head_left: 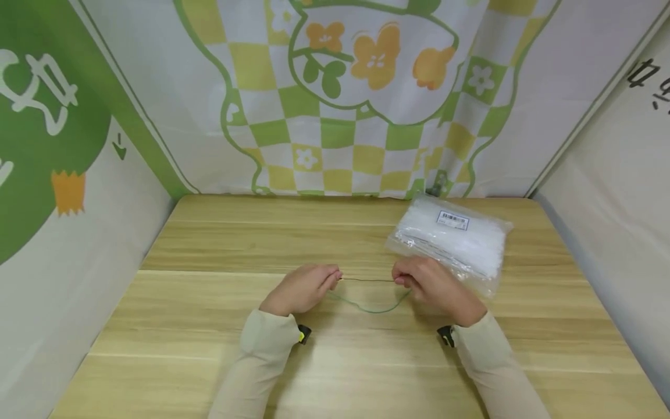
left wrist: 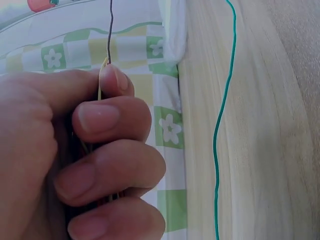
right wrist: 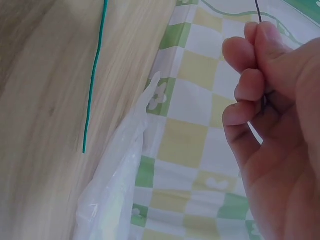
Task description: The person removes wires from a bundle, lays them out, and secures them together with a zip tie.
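Note:
A thin dark wire [head_left: 368, 280] runs nearly straight between the two hands, low over the wooden table. One end is pinched between thumb and forefinger of my left hand [head_left: 306, 288], whose other fingers curl inward. My right hand [head_left: 431, 285] pinches the other end with its fingertips. A yellow wire [left wrist: 100, 92] shows at the left thumb, and bits of other coloured wires peep out between the curled fingers, mostly hidden. Below the dark wire, a green wire [head_left: 374, 312] sags in a loose curve; its free end [right wrist: 84, 150] appears in the right wrist view, apart from the right hand.
Behind the right hand, a clear plastic bag [head_left: 452, 233] of white contents with a barcode label lies on the wooden table [head_left: 209, 314]. A patterned cloth [head_left: 335, 139] hangs at the table's back edge, with printed panels at both sides.

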Demonstrator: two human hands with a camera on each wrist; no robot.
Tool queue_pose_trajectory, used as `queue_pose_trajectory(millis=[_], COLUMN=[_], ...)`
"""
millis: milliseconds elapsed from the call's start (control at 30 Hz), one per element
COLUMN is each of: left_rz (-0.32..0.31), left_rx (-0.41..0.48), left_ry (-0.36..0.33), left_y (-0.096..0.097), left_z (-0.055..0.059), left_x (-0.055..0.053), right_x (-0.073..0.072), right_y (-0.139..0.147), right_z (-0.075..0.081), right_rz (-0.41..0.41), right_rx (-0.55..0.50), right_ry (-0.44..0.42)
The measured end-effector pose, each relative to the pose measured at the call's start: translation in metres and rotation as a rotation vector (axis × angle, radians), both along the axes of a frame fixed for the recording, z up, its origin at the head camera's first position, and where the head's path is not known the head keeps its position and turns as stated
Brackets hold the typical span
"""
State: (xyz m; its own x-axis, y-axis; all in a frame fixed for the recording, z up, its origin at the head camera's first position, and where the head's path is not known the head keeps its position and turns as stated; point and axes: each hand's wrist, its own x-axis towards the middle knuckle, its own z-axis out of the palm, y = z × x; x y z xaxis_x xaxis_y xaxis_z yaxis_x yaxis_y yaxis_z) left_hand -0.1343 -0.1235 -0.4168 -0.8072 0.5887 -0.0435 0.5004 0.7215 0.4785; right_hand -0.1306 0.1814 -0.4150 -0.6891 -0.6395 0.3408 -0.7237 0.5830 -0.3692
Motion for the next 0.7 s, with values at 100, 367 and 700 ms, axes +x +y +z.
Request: queue_pose_trajectory(millis=[100, 367, 700], left_rz=[0.043, 0.146, 0.051], left_rx=[-0.014, -0.040, -0.024], left_ry=[-0.006, -0.036, -0.015], left_y=[0.000, -0.008, -0.019], left_z=[0.000, 0.001, 0.003], left_x=[0.001, -0.001, -0.004], right_x=[-0.001, -0.003, -0.010], right_y=[0.000, 0.007, 0.018], right_z=[-0.001, 0.002, 0.002], right_rz=[0.004, -0.016, -0.050], right_rx=[-0.003, -0.052, -0.048], right_ry=[0.006, 0.016, -0.005])
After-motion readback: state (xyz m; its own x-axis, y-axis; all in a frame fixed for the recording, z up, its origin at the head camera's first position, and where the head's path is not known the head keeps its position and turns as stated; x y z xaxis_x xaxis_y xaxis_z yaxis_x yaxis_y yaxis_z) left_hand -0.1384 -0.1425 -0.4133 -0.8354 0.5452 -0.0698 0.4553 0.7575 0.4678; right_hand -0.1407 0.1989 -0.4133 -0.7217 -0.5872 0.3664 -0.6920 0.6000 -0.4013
